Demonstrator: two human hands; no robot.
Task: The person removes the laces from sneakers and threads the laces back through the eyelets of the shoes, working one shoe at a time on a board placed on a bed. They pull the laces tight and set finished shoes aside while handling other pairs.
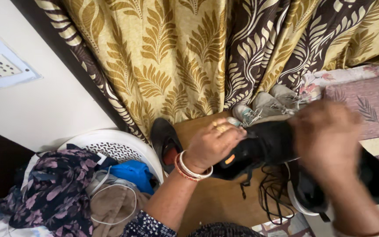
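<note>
Left hand point(213, 142) fingers are wrapping the black shoe point(259, 147) above the wooden floor point(216, 197), right of the laundry basket point(110, 147); blurred right hand point(327, 136) grip: cannot tell. Shoe probably light, flexible; hold the firmer sole.

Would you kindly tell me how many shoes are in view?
4: a black shoe in both hands, another black one by the laundry basket, two grey ones near the curtain. More may be hidden.
</note>
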